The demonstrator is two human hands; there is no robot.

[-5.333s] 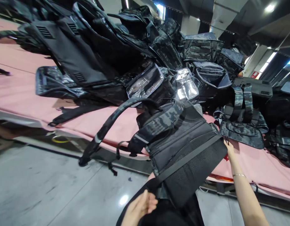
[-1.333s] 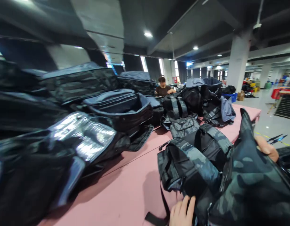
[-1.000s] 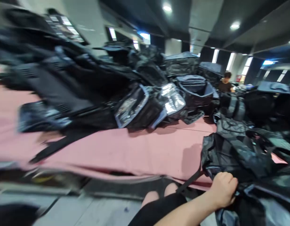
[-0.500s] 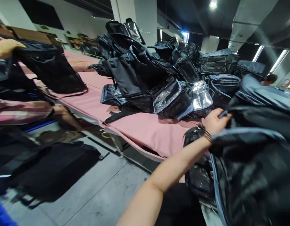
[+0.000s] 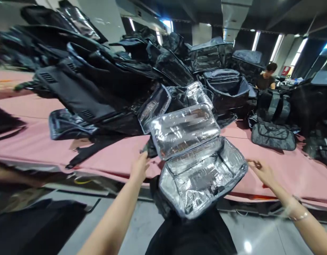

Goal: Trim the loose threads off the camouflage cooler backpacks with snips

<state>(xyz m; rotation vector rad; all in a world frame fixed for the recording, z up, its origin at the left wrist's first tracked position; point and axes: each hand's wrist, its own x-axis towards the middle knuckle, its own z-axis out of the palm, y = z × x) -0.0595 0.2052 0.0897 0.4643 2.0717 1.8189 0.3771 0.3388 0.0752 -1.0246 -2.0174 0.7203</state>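
Note:
In front of me, at the table edge above my dark-clothed legs, is an insulated bag (image 5: 203, 177) with a shiny silver lining. Its lid (image 5: 186, 131) is folded back, so the inside shows. My left hand (image 5: 140, 166) is at the bag's left side, fingers closed on a dark strap (image 5: 150, 148) beside the lid. On the other side, my right hand (image 5: 263, 173) is by the bag's right corner, fingers bent and partly apart. Whether its fingertip touches the rim I cannot tell.
A heap of black bags (image 5: 99, 81) covers the back of the pink-covered table (image 5: 113, 152). More camouflage bags (image 5: 273, 136) stand at the right. A co-worker's arm (image 5: 15, 175) is at the far left; another person (image 5: 267, 76) sits behind. A black item (image 5: 38, 223) lies lower left.
My view has swung to the right. The large dark bag gripped at the right is no longer held there; the silver-lined bag is now before me, with both my hands beside it.

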